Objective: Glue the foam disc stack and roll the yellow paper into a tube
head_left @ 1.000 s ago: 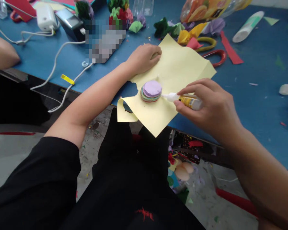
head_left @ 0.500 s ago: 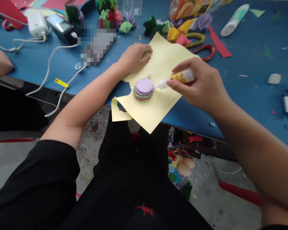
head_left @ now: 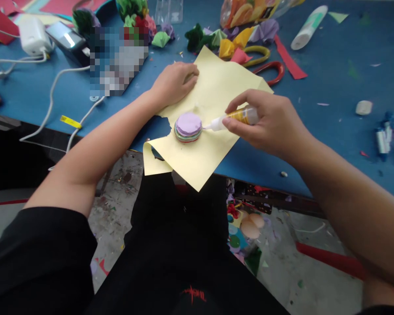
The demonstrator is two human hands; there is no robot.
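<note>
A small stack of paper discs (head_left: 189,124), lilac on top with green and red layers below, sits on a pale yellow sheet of paper (head_left: 213,151). My right hand (head_left: 261,120) grips a glue bottle (head_left: 239,116) with a white nozzle and yellow label. The bottle lies nearly level, its tip at the right edge of the discs; whether it touches them I cannot tell. My left hand (head_left: 175,83) rests on the sheet's upper left part, fingers loosely bent, holding nothing visible. A ragged cut-out and a folded flap mark the sheet's left side.
Red-handled scissors (head_left: 276,72), a yellow handle (head_left: 261,56) and crumpled paper pieces (head_left: 236,41) lie behind the sheet. A white tube (head_left: 310,27) is at the back right. White cables and a charger (head_left: 35,37) occupy the left. Another person's arm shows at the left edge.
The whole view has shifted, so the table things appear farther left and mostly lower. My right hand still holds the glue bottle beside the discs; my left hand stays on the sheet.
</note>
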